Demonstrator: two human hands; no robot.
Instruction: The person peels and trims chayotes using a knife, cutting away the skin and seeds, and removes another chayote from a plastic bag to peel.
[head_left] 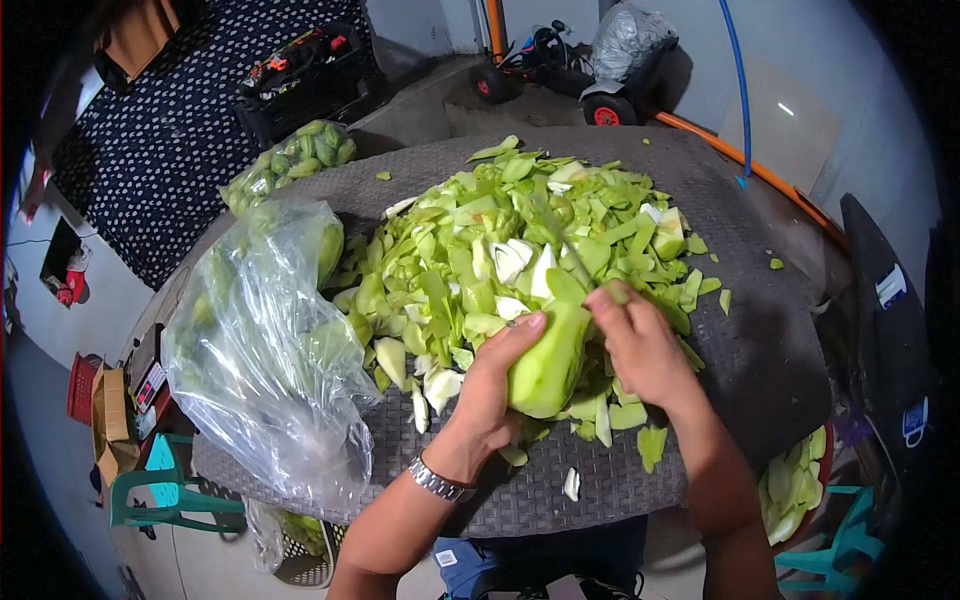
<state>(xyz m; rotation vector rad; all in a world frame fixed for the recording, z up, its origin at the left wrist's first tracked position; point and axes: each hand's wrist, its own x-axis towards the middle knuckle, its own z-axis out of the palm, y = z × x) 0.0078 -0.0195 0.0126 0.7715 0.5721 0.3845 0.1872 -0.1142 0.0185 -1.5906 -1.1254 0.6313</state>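
Observation:
My left hand [490,375], with a metal watch on its wrist, is wrapped round a pale green, largely peeled chayote [550,365] held at a tilt above the table. My right hand [640,345] is closed at the chayote's upper right side. It grips a knife, whose narrow blade [574,262] points away over the heap; the handle is hidden in my fingers. A strip of peel [565,287] stands up at the chayote's top end. Beyond both hands spreads a big heap of green peels [450,250] with white cut pieces among them.
A clear plastic bag [270,350] with green chayotes lies on the left of the dark woven table [750,350]; another full bag [300,155] sits behind. Below the right edge is a container of peels [790,490]. Green plastic chairs [165,490] and a basket [305,560] stand below.

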